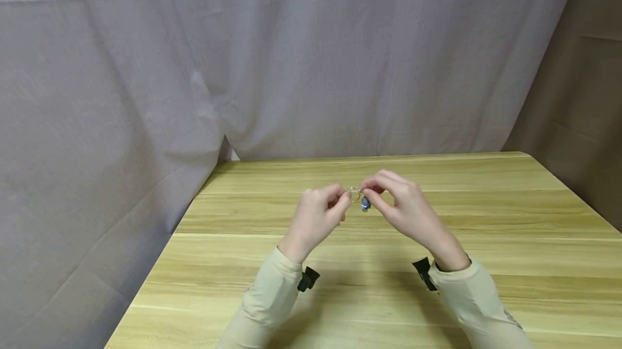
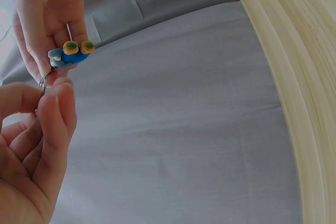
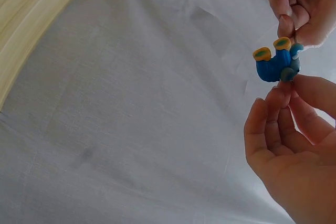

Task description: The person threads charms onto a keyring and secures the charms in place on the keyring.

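Note:
A thin metal key ring is pinched between the thumb and forefinger of my left hand, above the table. From the ring hangs a small blue figurine charm with orange feet, also seen as a tiny blue shape in the head view. My right hand pinches the keychain where the charm joins the ring, thumb against fingertips. Both hands face each other, fingertips close together. Fingers hide the charm's attachment in the wrist views.
Below the hands spreads a light wood-grain table. Grey curtains hang behind it and on the left, with a darker drape on the right. Dark wrist mounts show beside the cream sleeves.

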### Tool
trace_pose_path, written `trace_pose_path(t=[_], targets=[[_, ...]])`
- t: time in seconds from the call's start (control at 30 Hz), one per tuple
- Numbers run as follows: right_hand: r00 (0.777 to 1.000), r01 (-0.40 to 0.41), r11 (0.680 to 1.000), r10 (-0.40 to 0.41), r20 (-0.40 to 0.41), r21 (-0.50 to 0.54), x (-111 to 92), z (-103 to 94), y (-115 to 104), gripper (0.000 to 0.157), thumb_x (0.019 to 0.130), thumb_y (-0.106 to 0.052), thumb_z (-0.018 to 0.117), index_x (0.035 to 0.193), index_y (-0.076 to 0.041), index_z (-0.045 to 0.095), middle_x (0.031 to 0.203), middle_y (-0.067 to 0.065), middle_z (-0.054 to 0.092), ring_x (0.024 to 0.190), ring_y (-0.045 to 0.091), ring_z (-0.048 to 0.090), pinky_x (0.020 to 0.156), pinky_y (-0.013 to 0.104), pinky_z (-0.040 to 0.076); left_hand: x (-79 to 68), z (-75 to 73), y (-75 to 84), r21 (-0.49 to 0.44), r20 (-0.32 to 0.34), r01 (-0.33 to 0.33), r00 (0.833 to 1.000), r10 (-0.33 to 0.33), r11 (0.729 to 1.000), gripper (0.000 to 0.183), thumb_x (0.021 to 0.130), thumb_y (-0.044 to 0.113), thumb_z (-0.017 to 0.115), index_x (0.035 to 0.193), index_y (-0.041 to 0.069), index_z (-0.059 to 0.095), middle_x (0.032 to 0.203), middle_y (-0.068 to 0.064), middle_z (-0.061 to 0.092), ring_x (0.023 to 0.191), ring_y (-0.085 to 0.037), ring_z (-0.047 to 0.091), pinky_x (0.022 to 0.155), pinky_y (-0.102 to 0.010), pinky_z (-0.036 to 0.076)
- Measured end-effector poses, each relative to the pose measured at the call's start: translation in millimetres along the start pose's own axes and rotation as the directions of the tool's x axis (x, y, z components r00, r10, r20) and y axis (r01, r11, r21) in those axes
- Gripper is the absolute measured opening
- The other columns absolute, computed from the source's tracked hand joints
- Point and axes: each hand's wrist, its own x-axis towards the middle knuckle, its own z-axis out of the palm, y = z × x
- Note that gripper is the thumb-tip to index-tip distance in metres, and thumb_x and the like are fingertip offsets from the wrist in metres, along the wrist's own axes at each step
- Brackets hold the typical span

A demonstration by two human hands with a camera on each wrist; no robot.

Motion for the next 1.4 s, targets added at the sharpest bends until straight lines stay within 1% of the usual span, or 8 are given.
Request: trace_pose_path(t=[0.23, 0.47, 0.77, 0.9, 1.0, 1.1, 1.2, 1.4], targets=[[0.999, 0.050, 0.999, -0.050, -0.017, -0.003, 0.0, -0.9, -0.2, 0.014, 0.081, 0.007, 0.070, 0.089, -0.004, 0.069, 0.086, 0.001, 0.069, 0.079, 0.009, 0.061, 0.074, 0.012, 0.048, 0.3, 0.7, 1.6, -0.027, -0.009, 0.042, 0.999, -0.042, 0.999, 0.027, 0.095, 0.008, 0.053, 0.071, 0.006, 0.064, 0.050, -0.001, 0.057, 0.042, 0.004, 0.042, 0.038, -0.012, 0.033], [0.995, 0.097, 0.995, -0.097, -0.027, 0.010, 0.0, -1.7, 0.5, 0.017, 0.078, 0.008, 0.072, 0.089, -0.004, 0.069, 0.084, 0.000, 0.068, 0.078, 0.009, 0.059, 0.073, 0.015, 0.049, 1.1, 0.7, 3.6, -0.052, 0.013, 0.108, 0.994, -0.107, 0.993, 0.031, 0.097, 0.014, 0.052, 0.068, 0.008, 0.061, 0.050, -0.001, 0.057, 0.040, 0.002, 0.043, 0.039, -0.016, 0.033], [0.990, 0.136, 0.991, -0.136, -0.025, 0.008, -0.1, -1.1, -0.8, 0.019, 0.076, 0.007, 0.074, 0.088, -0.006, 0.068, 0.083, -0.002, 0.066, 0.079, 0.008, 0.058, 0.073, 0.013, 0.045, -0.2, 5.5, 6.0, -0.102, 0.078, 0.229, 0.972, -0.222, 0.968, 0.035, 0.099, 0.015, 0.049, 0.067, 0.006, 0.059, 0.049, -0.005, 0.058, 0.037, -0.003, 0.047, 0.035, -0.018, 0.037], [0.988, 0.151, 0.988, -0.151, -0.029, -0.010, 0.7, -2.4, -0.7, 0.019, 0.077, 0.008, 0.073, 0.089, -0.006, 0.068, 0.083, -0.002, 0.065, 0.080, 0.010, 0.058, 0.075, 0.011, 0.044, 0.8, 6.5, 7.3, -0.092, 0.098, 0.253, 0.965, -0.244, 0.963, 0.035, 0.100, 0.016, 0.048, 0.068, 0.007, 0.060, 0.050, -0.004, 0.058, 0.038, -0.005, 0.049, 0.036, -0.018, 0.037], [0.989, 0.148, 0.989, -0.148, -0.021, -0.019, 0.9, -3.2, -0.4, 0.015, 0.079, 0.006, 0.072, 0.089, -0.006, 0.068, 0.084, -0.001, 0.066, 0.080, 0.011, 0.059, 0.076, 0.010, 0.044, 1.0, 5.9, 7.3, -0.060, 0.091, 0.223, 0.972, -0.217, 0.973, 0.028, 0.098, 0.016, 0.051, 0.074, 0.007, 0.062, 0.053, -0.003, 0.061, 0.041, -0.003, 0.051, 0.038, -0.018, 0.040], [0.989, 0.144, 0.989, -0.144, -0.013, -0.031, 0.5, -3.4, 0.6, 0.012, 0.082, 0.004, 0.071, 0.088, -0.006, 0.068, 0.084, 0.000, 0.066, 0.081, 0.011, 0.059, 0.076, 0.010, 0.044, 1.2, 5.3, 7.0, -0.004, 0.071, 0.151, 0.986, -0.150, 0.989, 0.012, 0.095, 0.015, 0.057, 0.091, 0.006, 0.063, 0.060, -0.002, 0.066, 0.048, -0.003, 0.054, 0.044, -0.014, 0.041], [0.989, 0.150, 0.988, -0.150, -0.013, -0.035, 0.3, -2.9, 2.1, 0.011, 0.083, 0.003, 0.069, 0.088, -0.006, 0.068, 0.084, 0.001, 0.065, 0.081, 0.011, 0.059, 0.076, 0.010, 0.044, 1.3, 5.3, 6.5, 0.042, 0.046, 0.074, 0.996, -0.076, 0.996, 0.011, 0.093, 0.014, 0.062, 0.101, 0.006, 0.063, 0.065, -0.002, 0.068, 0.054, -0.005, 0.057, 0.049, -0.011, 0.042], [0.988, 0.149, 0.988, -0.150, -0.023, -0.051, 0.6, -2.4, 4.0, 0.015, 0.079, 0.007, 0.071, 0.087, -0.005, 0.067, 0.083, 0.000, 0.065, 0.080, 0.011, 0.058, 0.075, 0.011, 0.043, 0.9, 5.4, 4.7, 0.083, 0.005, 0.011, 1.000, -0.011, 0.996, 0.008, 0.093, 0.013, 0.062, 0.089, 0.010, 0.068, 0.065, -0.001, 0.067, 0.054, -0.006, 0.057, 0.051, -0.009, 0.041]])
